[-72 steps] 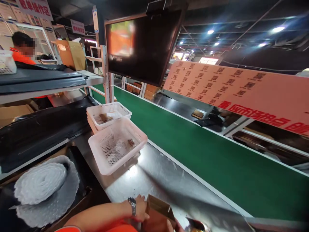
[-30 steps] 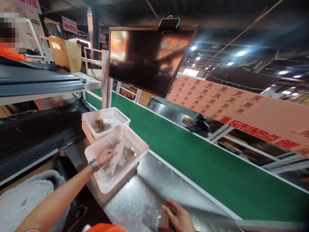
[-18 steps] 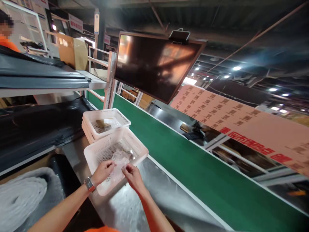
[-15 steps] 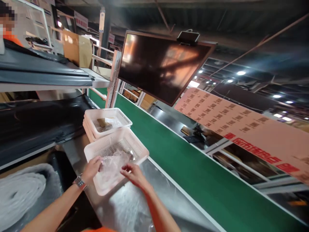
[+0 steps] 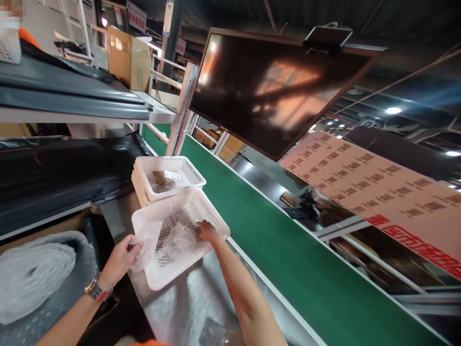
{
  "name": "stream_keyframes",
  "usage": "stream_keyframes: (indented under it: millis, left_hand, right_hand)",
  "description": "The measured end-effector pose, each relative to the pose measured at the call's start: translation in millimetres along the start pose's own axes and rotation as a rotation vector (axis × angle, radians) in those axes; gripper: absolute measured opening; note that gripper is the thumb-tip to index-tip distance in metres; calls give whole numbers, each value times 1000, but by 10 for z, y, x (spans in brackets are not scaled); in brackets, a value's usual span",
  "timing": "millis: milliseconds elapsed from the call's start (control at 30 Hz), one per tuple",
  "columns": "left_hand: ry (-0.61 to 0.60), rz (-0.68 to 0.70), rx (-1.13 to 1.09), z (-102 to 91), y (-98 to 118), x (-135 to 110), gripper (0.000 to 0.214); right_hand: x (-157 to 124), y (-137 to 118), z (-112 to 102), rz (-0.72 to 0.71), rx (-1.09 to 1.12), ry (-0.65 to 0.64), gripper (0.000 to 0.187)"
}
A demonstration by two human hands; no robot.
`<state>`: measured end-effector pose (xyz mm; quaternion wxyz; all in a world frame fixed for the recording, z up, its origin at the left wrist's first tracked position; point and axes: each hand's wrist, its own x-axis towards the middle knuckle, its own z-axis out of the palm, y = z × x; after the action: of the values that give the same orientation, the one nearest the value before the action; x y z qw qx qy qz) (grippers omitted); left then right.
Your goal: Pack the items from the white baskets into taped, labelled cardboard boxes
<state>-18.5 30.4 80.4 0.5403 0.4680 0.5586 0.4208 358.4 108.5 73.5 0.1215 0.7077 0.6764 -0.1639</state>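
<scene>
In my left hand [image 5: 120,257] the fingers are pinched on a thin clear plastic bag [image 5: 147,244], which hangs over the left side of a white perforated basket [image 5: 155,281]. My right hand [image 5: 209,232] reaches into the basket near its right wall. Its fingers are bent together, and whatever they grip is hidden. Crumpled clear plastic [image 5: 182,238] lies on the basket floor between my hands. Right behind, a stack of similar white baskets [image 5: 142,190] has a brown item [image 5: 162,178] and clear plastic in the top one.
A green conveyor belt [image 5: 266,250] runs along the right of the metal table [image 5: 180,307]. At left are a bubble wrap roll [image 5: 32,274] and black plastic sheeting [image 5: 72,168]. A large screen [image 5: 277,91] hangs ahead. Another person is partly visible at upper left.
My left hand has drawn the clear bag left, to the basket's edge. My right hand has moved deeper into the basket, toward its right wall, and its fingers have closed. The view has shifted slightly.
</scene>
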Motion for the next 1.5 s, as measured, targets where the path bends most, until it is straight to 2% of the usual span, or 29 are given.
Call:
stream_keyframes:
  millis: [133,267,400,533,633,700,800,867,900,967,1033,1067,1133,1200,1300,1367,1433,1500]
  left_hand:
    - [4,27,54,-44,16,19,62]
    - [-20,76,31,7,31,96,62]
    - [-63,111,18,142,85,176,60]
    - [-95,121,0,276,192,197,60]
    - [-109,128,3,294,272,191,58]
    - [-114,125,13,257,301,196,60]
    - [-97,137,51,186,294,224,65]
    - [-63,174,94,189,279,241,63]
    - [-55,203,115,221,278,243,61]
    - [-100,287,153,355,298,227,56]
    - [-206,377,184,567,345,186,54]
    - [-264,413,194,690,371,158,54]
    - [-358,440,195,932,414,98,55]
    - [-419,393,192,1140,434,38,57]
    - [-457,342,211,1364,418,-61,59]
    - [-453,431,238,1477,379,-153,56]
    - [-415,590,302,1580,306,-268,49]
    - [-364,757,400,1688,185,-398,45]
  right_hand:
    - [12,-45,-54,1,-3,-34,49]
    - [-93,17,-168,7,41,-23,34]
    - [-243,102,-252,54,53,-1,37]
    - [-339,55,-244,105,82,-8,22]
    - [-372,-10,-246,151,136,30,19]
    - [-396,-21,-297,192,197,93,22]
    - [-489,-5,-429,238,336,221,38]
    - [-638,-39,-487,222,453,307,54]
    - [-748,-87,-486,181,581,368,61]
    - [-1030,-254,-408,34,983,508,68]
    - [-1350,-483,-240,-139,1416,594,65]
    - [-1499,-598,-135,-191,1515,604,60]
    - [-1739,-780,87,-211,1568,607,54]
    - [-1889,-851,304,-134,1505,676,52]
    - [-2030,-776,590,11,1216,841,47]
    - [-2134,-683,737,27,956,943,37]
    - [-2259,-603,844,42,741,1024,27]
    - [-2384,-540,931,123,669,1035,26]
